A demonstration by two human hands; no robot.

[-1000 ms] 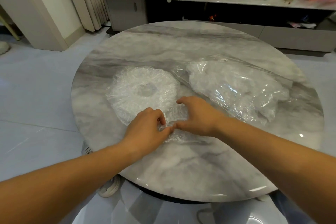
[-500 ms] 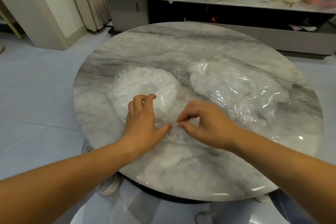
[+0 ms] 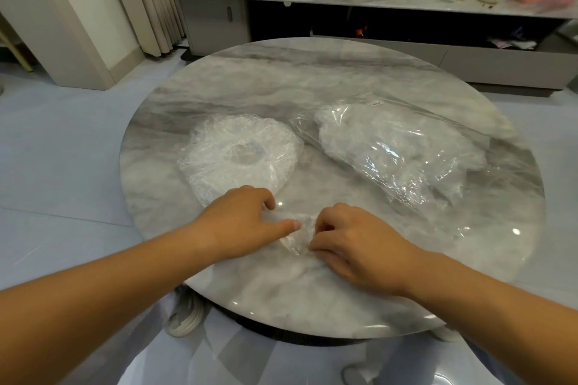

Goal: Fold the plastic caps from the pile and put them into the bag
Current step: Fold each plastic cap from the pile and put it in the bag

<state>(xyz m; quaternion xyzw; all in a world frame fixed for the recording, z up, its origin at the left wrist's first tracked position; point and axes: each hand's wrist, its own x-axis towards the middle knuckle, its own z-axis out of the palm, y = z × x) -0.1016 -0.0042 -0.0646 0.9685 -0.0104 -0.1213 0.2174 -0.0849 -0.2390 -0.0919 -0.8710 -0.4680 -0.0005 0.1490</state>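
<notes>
cap [image 3: 297,236]: was seen on table between both hands, crumpled, long axis near-to-far
left hand [image 3: 240,222]: thumb was pressed on cap, fingers curled
right hand [image 3: 353,244]: cap edge was pinched
bag [image 3: 397,150]: was found up-right of grip, right hand nearer
pile [image 3: 240,156]: up-left
table [image 3: 312,316]: glossy marble; cabinet [image 3: 469,56] behind
</notes>
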